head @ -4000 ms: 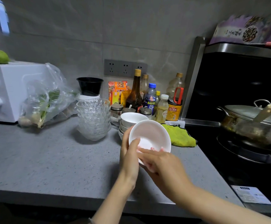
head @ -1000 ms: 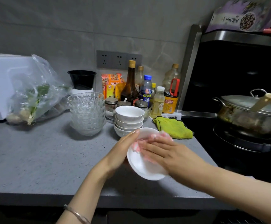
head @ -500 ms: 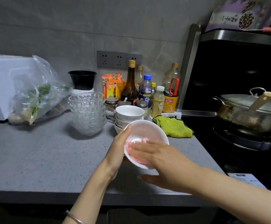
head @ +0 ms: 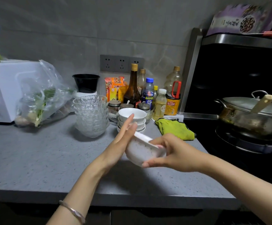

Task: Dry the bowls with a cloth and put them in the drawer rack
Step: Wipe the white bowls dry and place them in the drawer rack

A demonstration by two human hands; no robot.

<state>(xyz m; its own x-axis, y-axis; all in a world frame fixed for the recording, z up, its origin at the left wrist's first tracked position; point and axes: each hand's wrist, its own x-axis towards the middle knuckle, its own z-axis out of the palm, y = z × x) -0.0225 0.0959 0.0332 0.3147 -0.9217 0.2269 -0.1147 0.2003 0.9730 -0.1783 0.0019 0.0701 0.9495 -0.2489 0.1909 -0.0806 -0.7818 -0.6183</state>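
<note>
A white bowl [head: 142,151] is held above the grey counter [head: 42,159], tilted with its mouth turned away to the right. My left hand [head: 121,140] presses flat, fingers straight, against its left side. My right hand [head: 172,151] grips the rim, fingers over the edge and thumb under the base. Behind them stands a stack of white bowls [head: 132,118], and to its left a stack of clear glass bowls [head: 91,115]. A yellow-green cloth [head: 175,129] lies on the counter by the stove, touched by neither hand. No drawer rack is in view.
Bottles and jars [head: 148,96] crowd the back wall. A plastic bag of greens [head: 42,98] leans on a white appliance [head: 0,90] at the left. On the right, a lidded pot [head: 252,114] sits on the stove. The counter's front edge [head: 132,198] runs below my arms.
The bowl has turned from facing me to mouth-away, showing its outside. My right hand shifted from inside the bowl to gripping its rim; my left hand stays against its side.
</note>
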